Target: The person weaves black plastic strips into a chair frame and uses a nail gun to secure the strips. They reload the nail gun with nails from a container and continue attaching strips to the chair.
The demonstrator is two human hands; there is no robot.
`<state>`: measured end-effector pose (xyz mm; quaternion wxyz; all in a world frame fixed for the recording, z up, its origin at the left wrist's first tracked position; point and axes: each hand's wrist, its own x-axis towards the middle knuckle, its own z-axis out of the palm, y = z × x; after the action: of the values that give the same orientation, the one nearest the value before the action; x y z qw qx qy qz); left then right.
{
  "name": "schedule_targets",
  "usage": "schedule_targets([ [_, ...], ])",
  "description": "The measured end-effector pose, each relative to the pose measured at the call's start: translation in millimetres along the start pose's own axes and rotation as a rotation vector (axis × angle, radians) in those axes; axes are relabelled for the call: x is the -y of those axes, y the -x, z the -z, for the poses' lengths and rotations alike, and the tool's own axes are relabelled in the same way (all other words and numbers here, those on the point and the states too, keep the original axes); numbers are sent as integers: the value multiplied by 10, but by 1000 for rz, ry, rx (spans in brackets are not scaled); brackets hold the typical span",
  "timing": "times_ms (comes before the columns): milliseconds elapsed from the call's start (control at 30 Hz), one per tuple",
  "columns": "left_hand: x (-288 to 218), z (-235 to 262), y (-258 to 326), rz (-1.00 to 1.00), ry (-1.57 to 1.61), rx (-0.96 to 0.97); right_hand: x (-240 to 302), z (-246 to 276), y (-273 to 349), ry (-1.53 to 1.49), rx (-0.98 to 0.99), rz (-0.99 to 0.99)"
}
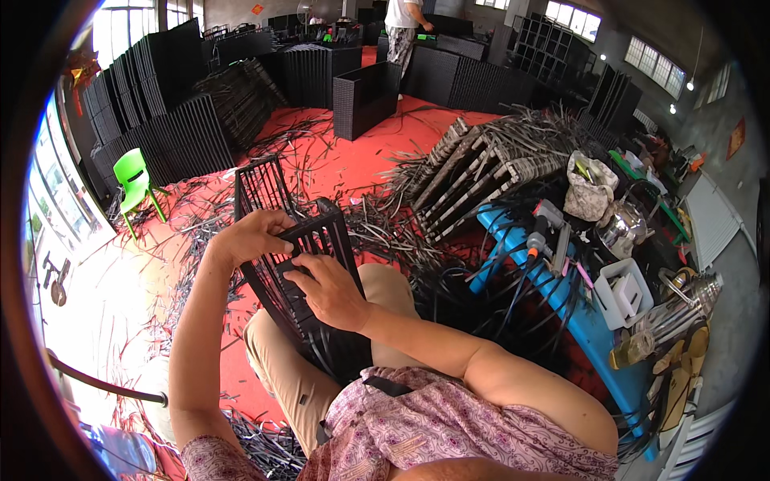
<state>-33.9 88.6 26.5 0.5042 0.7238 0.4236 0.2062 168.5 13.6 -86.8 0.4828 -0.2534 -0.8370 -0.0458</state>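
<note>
A black slatted frame [265, 282], partly wrapped in flat black strips, stands tilted between my knees. My left hand [250, 238] has its fingers curled over the frame's upper bar, on the left side. Close beside it, my right hand [329, 295] reaches across to the same bar, thumb and fingertips drawn together. Whatever lies in the right fingertips is too dark and small to make out. Loose black strips [325, 346] hang at the frame's lower end, over my lap.
Cut strips [385, 232] litter the red floor [313, 160]. On my right, a blue bench [577, 321] carries a power tool [545, 224], a white bin [622, 293] and a metal kettle [622, 228]. A green chair [136, 184] stands left; woven black panels [160, 144] and a person [401, 32] are farther off.
</note>
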Motion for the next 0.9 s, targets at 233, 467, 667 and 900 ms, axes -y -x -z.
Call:
schedule_targets([
  [233, -47, -30, 4, 12, -70, -28, 110, 4, -8, -21, -37, -53],
  [467, 60, 4, -42, -2, -9, -19, -21, -44, -22, -55, -142, 79],
  [667, 33, 22, 1, -1, -116, -41, -126, 89, -274, -91, -187, 228],
  [900, 30, -11, 13, -47, -27, -97, -465, 115, -904, -127, -200, 228],
])
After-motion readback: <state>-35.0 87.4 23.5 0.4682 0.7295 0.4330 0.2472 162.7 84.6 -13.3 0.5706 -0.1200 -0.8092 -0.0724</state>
